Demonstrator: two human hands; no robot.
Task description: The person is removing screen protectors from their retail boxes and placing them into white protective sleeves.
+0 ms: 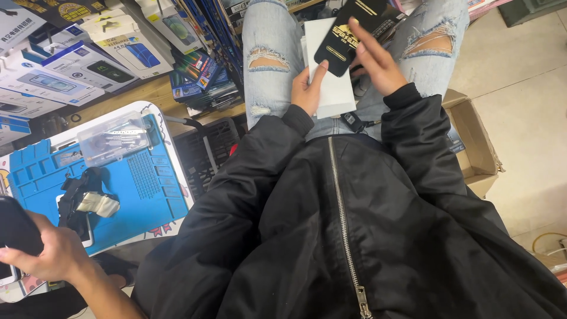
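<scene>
Black sleeve [348, 36] with gold print sits above the person's lap, pinched between both hands over torn jeans [269, 56]. Going left to right: at the far left a co-worker's hand [44, 254] closes around a dark phone [16, 227] at the near edge of a blue mat [147, 177], which carries a clear plastic case [113, 137] and a bundle of black straps [82, 198]. Behind it lie boxed phone accessories [88, 65]. The left hand [308, 90] holds a white box [331, 71], thumb pressed to the sleeve's lower end. The right hand [378, 59] has fingers spread along the sleeve's right side. A cardboard box [472, 145] stands on the floor at right.
</scene>
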